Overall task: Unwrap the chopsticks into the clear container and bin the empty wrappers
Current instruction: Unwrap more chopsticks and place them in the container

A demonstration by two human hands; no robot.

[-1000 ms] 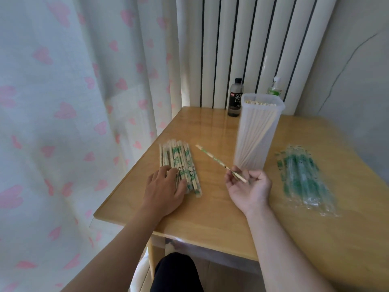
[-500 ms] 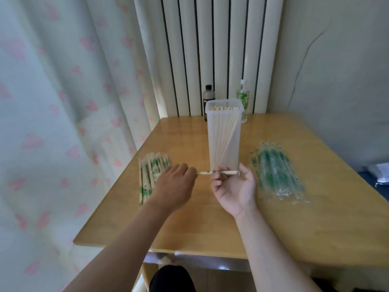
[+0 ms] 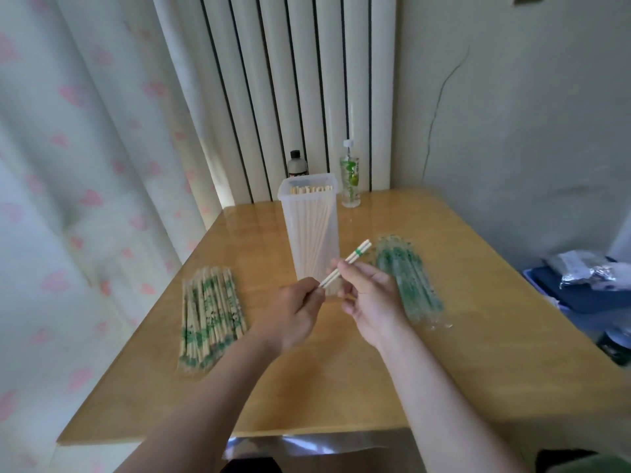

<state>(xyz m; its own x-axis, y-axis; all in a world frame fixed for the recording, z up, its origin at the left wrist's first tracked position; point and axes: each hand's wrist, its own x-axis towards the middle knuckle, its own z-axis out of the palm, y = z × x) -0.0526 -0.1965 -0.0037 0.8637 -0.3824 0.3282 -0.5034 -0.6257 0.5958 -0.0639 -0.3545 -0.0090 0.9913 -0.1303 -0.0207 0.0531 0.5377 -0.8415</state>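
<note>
Chopstick pair (image 3: 345,264): in the air just in front of the clear container (image 3: 309,230), slanted, upper end toward the container's right, lower end toward its left. Green band round the pair near the upper end. Cannot tell whether a clear wrapper covers the rest.

Left hand (image 3: 293,312): fingers curled, thumb and fingertips pinching the lower end of the pair. Right hand (image 3: 370,298): thumb and forefinger pinching the pair near its middle, other fingers loosely bent below. Both hands close together in front of the container's lower part, hiding some of its base.

Clear container: tall, upright, open-topped, standing on the table (image 3: 341,387). Inside: many bare chopsticks on end, leaning, tips just below the rim.

Left of container, nearer the table edge: heap of wrapped chopsticks (image 3: 208,319), green print, lying roughly parallel. Right of container: heap of empty wrappers (image 3: 409,285), clear with green print, near edge partly behind the right hand.

Behind container: dark bottle (image 3: 295,163), black cap, lower part hidden by the container's rim. To its right, clear bottle (image 3: 350,180), white cap, green label. Both in front of the radiator (image 3: 290,80). Far left of container: curtain (image 3: 85,148) with pink hearts. Far right, off the table: dark blue items (image 3: 577,288), blurred, not identifiable.
</note>
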